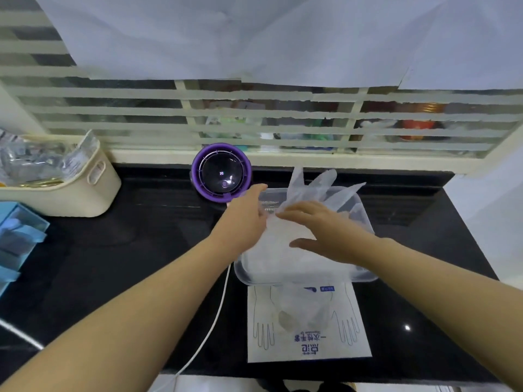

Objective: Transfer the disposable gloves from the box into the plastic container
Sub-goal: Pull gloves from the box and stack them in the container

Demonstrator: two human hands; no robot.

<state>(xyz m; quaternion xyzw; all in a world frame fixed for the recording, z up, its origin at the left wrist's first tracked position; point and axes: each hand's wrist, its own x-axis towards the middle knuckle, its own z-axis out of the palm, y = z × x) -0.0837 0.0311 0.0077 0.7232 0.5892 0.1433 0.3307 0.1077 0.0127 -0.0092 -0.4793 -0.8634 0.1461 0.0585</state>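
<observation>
Box (308, 332) nearest, lying flat at the counter's front edge, one loose glove (302, 306) bulging from its opening. Just beyond, touching it, sits the plastic container (245, 274), and the disposable gloves (283, 250) lie in it as a pale stack, their fingers sticking up past the far rim. The right hand (319, 230) is spread flat over the stack; the left hand (243, 219) lies with fingers straight against its left edge. These gloves look feather-light, limp and slippery — likely to slide apart or spring back up, so pressing the whole stack flat, or pinching it at the cuffs, seems safer than lifting single sheets. A white cable (215, 315) runs close along the container's left side and could snag. Farther back stand a purple fan (220, 174) and, well to the left, a cream basket (85, 190) — neither in the way.
</observation>
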